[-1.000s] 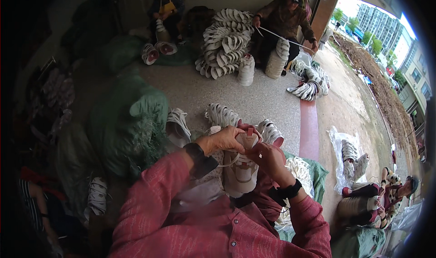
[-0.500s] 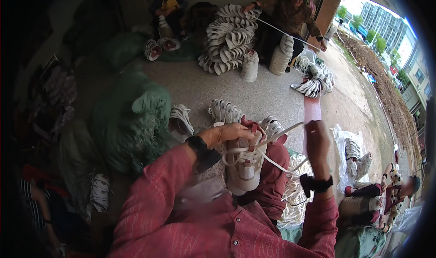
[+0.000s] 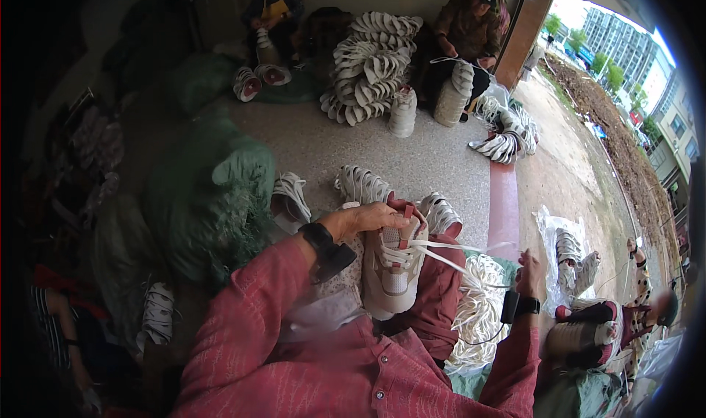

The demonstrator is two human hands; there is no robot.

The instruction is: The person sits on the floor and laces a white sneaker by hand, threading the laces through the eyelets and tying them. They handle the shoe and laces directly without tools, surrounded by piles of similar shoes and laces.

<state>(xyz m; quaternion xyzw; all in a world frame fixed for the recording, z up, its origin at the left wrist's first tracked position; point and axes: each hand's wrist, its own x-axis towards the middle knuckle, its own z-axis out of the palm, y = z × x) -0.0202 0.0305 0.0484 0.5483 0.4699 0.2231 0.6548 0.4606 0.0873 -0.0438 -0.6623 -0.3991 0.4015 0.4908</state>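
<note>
In front of my lap is a white and beige shoe upper (image 3: pixel 392 280) with dark red lining, its toe toward me. My left hand (image 3: pixel 373 218) is closed on the shoe's tongue at the collar, thumb and fingers pinching it. A white shoelace (image 3: pixel 450 259) threads through the upper's eyelets, and its strands stretch off to the right. At the end of them my right hand (image 3: pixel 528 274) is closed, held out to the right and apart from the shoe. Its fingertips are partly blurred.
A heap of white laces (image 3: pixel 479 311) lies beside my right knee. Stacked uppers (image 3: pixel 362 185) stand beyond the shoe. Green sacks (image 3: pixel 213 190) bulge at left. Two people (image 3: pixel 467 32) sit at the back near a large pile of uppers (image 3: pixel 371 68); another person (image 3: pixel 651 311) is at far right.
My right hand has come down and toward me, drawing the lace through; the loose loop over the shoe is gone. My left hand stays on the tongue. The person at the back right drew their arms in.
</note>
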